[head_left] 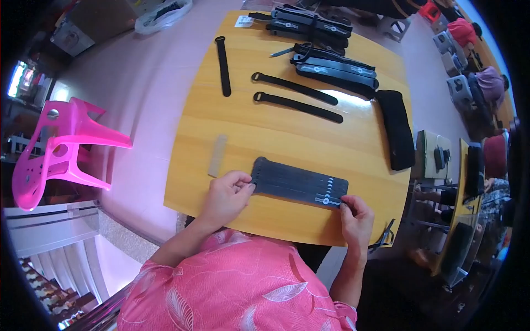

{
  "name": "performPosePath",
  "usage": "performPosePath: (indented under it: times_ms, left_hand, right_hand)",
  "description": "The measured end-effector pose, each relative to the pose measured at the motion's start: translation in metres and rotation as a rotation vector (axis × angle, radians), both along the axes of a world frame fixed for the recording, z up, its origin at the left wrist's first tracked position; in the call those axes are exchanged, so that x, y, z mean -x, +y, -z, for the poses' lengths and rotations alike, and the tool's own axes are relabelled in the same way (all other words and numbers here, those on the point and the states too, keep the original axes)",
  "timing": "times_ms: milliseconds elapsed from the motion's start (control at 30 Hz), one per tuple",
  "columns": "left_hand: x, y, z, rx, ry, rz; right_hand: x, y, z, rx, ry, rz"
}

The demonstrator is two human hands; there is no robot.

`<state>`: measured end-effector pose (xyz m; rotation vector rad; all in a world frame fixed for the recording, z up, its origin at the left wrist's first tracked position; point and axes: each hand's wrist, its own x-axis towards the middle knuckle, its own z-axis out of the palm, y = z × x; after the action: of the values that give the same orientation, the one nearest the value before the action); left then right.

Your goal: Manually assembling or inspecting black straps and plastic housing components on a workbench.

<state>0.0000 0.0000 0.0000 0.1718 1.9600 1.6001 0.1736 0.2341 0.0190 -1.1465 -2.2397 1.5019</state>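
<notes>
A fanned stack of flat black straps lies on the table close to me, its rounded ends overlapping and white printing near its right end. My left hand is closed at the stack's left end, thumb and fingers pinching the edge of the nearest strap. At the right end, my right hand pinches the near corner of the same strap. Farther off lie two single black straps with ring ends, one strap beyond the other strap. Another loose strap points away from me at the left.
Bundled straps and more bundles sit at the table's far side. A black stack lies along the right edge, scissors at the near right corner. A clear strip is left. A pink stool stands beside the table.
</notes>
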Motion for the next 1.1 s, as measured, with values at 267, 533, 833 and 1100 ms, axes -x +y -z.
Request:
performPosePath:
  times_ms: [267,533,833,1100]
  left_hand:
    - [0.003,0.001,0.000,0.041,0.066,0.005]
    - [0.003,0.005,0.010,0.122,0.180,0.028]
    - [0.006,0.005,0.008,0.151,0.124,-0.056]
    - [0.006,0.007,0.009,0.169,0.108,0.002]
  right_hand:
    - [0.006,-0.005,0.002,-0.047,-0.003,0.012]
    - [0.003,-0.005,0.008,-0.102,0.018,0.041]
    - [0.009,-0.008,0.010,-0.120,0.011,0.073]
    - [0.009,-0.007,0.004,-0.166,0.012,0.055]
